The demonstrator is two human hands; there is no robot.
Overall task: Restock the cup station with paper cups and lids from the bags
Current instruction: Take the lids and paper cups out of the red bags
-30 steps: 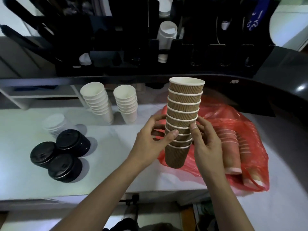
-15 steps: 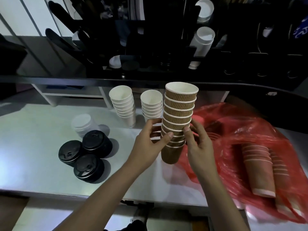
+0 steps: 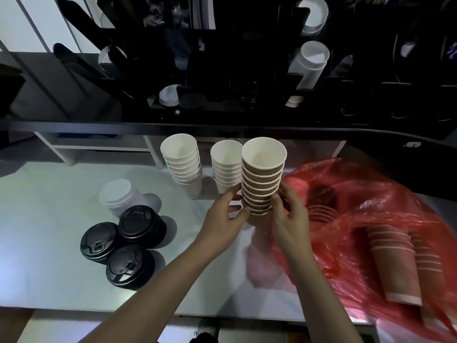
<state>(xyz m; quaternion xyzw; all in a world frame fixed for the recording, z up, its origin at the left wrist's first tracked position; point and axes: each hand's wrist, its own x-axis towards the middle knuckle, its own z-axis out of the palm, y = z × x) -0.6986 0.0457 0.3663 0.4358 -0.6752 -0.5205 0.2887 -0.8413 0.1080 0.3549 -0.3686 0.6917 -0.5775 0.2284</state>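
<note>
— Two hands on one load: our left hand point(image 3: 222, 219) and right hand point(image 3: 288, 219) both curl round the low part of the brown cup stack point(image 3: 262, 179), held upright over the bench point(image 3: 49, 243). Are we steady?

— We judge so, if we keep the grip low and squeeze lightly; the ribbed sleeves will crush otherwise. We should keep the column plumb so the top cups don't lean off.

— What lies around us?

— Nearest left, three black lids point(image 3: 121, 246); behind them, white lids point(image 3: 121, 196). To our right the red bag point(image 3: 371, 219), with more brown cups lying inside. Just behind the stack, two white cup stacks point(image 3: 181, 167) stand on the bench.

— And beyond?

— Farther back, the dark dispenser rack point(image 3: 247, 70), with white cups point(image 3: 310, 63) in its slots. We think the brown cups belong up there.

— Any brand or print?

— We can read none; the lids show only moulded marks.
</note>
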